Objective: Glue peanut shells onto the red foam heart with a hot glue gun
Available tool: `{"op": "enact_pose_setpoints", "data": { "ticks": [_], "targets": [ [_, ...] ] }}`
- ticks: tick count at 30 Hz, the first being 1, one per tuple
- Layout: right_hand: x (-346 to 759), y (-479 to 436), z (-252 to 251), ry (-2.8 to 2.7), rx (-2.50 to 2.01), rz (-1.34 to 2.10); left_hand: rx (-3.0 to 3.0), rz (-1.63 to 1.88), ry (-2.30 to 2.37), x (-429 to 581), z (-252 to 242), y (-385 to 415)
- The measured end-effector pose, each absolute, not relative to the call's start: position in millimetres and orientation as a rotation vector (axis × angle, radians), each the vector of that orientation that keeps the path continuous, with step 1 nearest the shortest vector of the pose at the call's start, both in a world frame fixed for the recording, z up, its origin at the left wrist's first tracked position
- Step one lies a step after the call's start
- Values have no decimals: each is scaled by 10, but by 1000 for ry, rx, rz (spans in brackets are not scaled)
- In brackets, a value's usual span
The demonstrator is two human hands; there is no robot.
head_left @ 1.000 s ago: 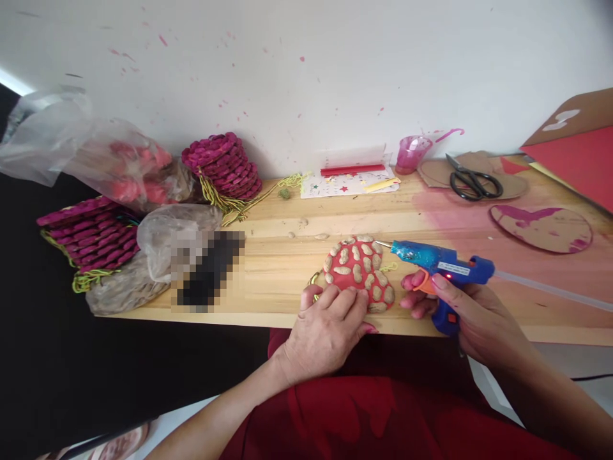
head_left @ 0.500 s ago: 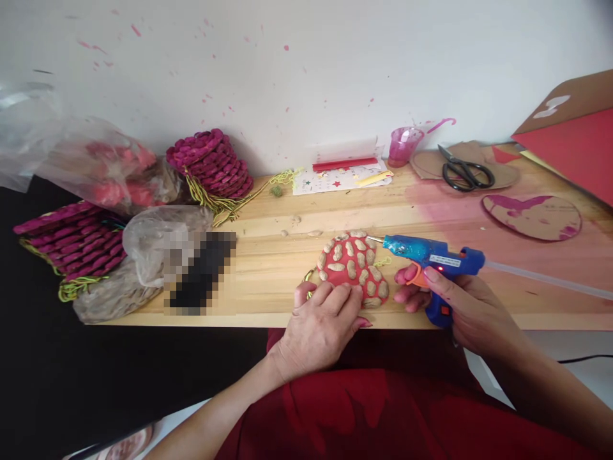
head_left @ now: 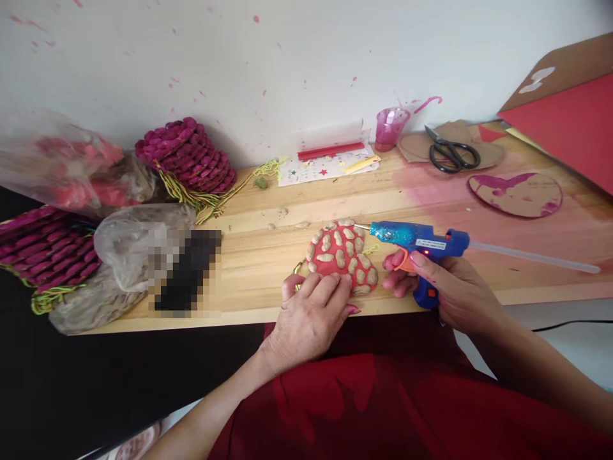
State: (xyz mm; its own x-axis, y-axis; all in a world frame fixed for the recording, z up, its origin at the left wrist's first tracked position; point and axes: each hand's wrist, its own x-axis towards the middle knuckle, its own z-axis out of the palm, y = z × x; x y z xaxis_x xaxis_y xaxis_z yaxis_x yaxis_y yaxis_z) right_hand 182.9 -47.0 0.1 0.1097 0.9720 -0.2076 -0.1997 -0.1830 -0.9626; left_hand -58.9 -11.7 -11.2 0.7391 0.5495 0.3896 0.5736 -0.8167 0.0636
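Note:
A red heart-shaped piece (head_left: 339, 266) edged and dotted with peanut shells lies near the table's front edge. My left hand (head_left: 313, 310) rests over its lower left part, fingers bent and close together; the fingertips press on the piece and the thumb is at the table edge. My right hand (head_left: 438, 278) is wrapped round the handle of a blue glue gun (head_left: 407, 236), with fingers at its orange trigger. The metal nozzle points left and meets the upper right rim of the piece. A clear glue stick (head_left: 531, 253) sticks out of the gun's back.
Magenta woven bundles (head_left: 184, 156) and plastic bags (head_left: 138, 249) occupy the left. Along the back are a decorated paper (head_left: 297, 172), a pink-stained cup (head_left: 390, 131) and black scissors (head_left: 453, 156). A cardboard heart (head_left: 514, 195) and red sheet (head_left: 569, 128) are on the right.
The camera view has shifted, so the whole scene appears further left and slightly higher. Both hands keep their holds, and the nozzle stays at the upper right rim of the piece.

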Motion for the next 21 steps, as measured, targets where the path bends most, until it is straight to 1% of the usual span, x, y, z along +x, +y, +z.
{"op": "enact_pose_setpoints", "data": {
  "ticks": [6,13,16,21],
  "targets": [
    [1855,-489,-41,-899,-1288,1319,-2891,-617,-939,-595,-108,-119],
    [1837,-471,-43,-904,-1261,1320,-3001,-751,-975,-666,-40,-114],
    [1829,-473,-24,-881,-1258,1324,-2949,-979,-1118,-747,62,-36],
    [1842,-478,-21,-870,-1248,1342,-2585,-1510,-1513,-934,206,245]
  ]
}}
